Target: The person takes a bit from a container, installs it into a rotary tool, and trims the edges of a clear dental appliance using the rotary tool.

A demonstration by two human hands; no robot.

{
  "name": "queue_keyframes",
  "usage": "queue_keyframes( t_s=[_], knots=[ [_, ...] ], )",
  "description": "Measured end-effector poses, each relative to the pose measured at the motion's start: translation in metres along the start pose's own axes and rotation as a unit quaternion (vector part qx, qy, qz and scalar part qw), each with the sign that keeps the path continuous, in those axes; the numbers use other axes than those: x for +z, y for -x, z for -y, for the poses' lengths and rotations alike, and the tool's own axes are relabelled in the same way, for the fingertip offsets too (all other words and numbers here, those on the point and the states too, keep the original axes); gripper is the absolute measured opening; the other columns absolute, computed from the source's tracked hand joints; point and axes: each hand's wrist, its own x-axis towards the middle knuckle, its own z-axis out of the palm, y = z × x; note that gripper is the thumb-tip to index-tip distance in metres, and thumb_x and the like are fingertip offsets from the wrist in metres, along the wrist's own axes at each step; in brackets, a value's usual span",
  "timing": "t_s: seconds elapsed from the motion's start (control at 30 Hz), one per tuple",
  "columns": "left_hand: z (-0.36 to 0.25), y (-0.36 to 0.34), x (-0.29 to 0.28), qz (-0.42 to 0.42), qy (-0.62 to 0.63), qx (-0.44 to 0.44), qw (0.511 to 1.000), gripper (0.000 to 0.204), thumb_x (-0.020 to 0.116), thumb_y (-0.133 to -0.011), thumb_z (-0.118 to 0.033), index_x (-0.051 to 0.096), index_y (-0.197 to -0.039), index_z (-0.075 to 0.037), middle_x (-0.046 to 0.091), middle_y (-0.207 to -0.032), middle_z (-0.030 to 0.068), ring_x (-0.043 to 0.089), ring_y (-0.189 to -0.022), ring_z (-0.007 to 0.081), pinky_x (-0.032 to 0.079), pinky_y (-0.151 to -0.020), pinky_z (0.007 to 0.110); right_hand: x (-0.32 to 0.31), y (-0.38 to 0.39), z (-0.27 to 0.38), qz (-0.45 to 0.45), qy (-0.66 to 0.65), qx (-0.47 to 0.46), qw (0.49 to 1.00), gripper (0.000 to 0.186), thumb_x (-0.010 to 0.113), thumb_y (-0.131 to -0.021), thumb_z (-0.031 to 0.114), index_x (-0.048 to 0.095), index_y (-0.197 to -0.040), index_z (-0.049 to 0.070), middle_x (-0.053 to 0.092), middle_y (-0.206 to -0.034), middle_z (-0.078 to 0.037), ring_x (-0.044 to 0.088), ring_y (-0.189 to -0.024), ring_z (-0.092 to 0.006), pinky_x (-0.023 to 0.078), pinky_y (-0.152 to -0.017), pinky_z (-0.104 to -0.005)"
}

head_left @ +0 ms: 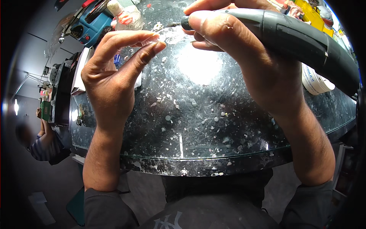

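My left hand (110, 72) is raised over the black tabletop, thumb and fingertips pinched on a small clear piece (157, 39) that looks like plastic. Most of that piece hides behind the fingertips. Across from it, my right hand (259, 65) grips a thick black handheld rotary tool (289, 36). The tool's nose points left, its thin bit (173, 24) ending a little above and to the right of the clear piece. From this view I cannot tell whether bit and piece touch.
White crumbs and specks litter the shiny black table (198, 126). At the far left stand a blue machine (85, 28) and a whitish bottle (127, 19). A white tub (316, 81) is at the right, near a yellow object (310, 13). Another person (47, 143) holds a green box (46, 110).
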Motion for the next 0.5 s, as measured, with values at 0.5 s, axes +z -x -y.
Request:
queue_keyframes(
  t_s=[0.5],
  knots=[
    [0.0001, 0.0002, -0.0010, 0.002, -0.001, 0.005, 1.000, 0.016, 0.075, -0.077, 0.002, 0.070, -0.093, 0.000, 0.068, -0.092, 0.0068, 0.063, -0.086, 0.0128, 0.050, -0.077, 0.024, 0.0030, -0.0009, -0.0016, 0.011, 0.025, -0.003, 1.000, 0.033, 0.068, -0.087, 0.011, 0.058, -0.117, 0.003, 0.060, -0.117, -0.010, 0.060, -0.103, -0.0150, 0.049, -0.090, -0.0314]
  ],
)
